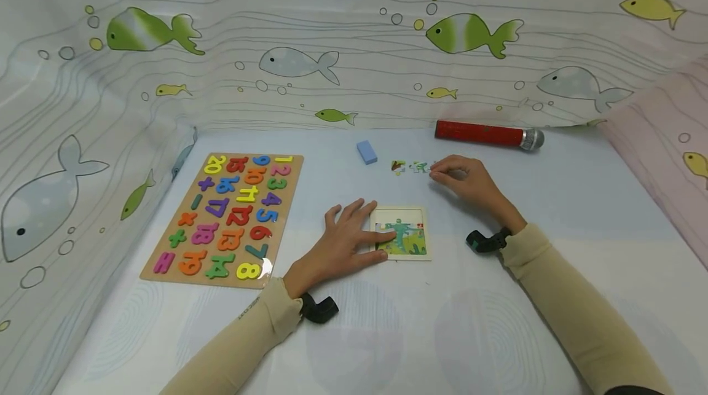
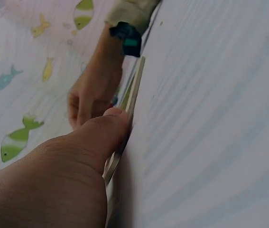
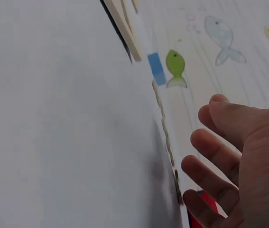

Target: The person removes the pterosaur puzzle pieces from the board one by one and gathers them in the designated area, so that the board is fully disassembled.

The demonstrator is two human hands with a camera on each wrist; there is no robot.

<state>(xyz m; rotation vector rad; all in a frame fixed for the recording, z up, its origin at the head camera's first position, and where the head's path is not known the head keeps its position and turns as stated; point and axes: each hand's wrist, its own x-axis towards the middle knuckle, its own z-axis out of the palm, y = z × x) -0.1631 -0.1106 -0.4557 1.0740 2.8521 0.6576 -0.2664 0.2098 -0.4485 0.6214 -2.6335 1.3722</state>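
Observation:
My left hand [image 1: 345,244] rests with spread fingers on the left side of a small framed picture puzzle [image 1: 428,232]; its index finger and thumb lie over the picture. The left wrist view has the thumb against the puzzle's thin edge [image 2: 136,88]. Beyond the puzzle, my right hand [image 1: 470,183] hovers with bent fingers at the right end of a row of small loose pieces [image 1: 418,167]. In the right wrist view that hand [image 3: 248,152] has loosely bent fingers, thumb and index tips close together, and no piece shows between them.
A wooden number board [image 1: 221,220] with colourful numerals lies at the left. Behind the puzzle is a blue block [image 1: 367,152], and a red microphone-like object [image 1: 481,132] lies at the back right. A fish-patterned curtain [image 1: 365,26] hangs behind the table.

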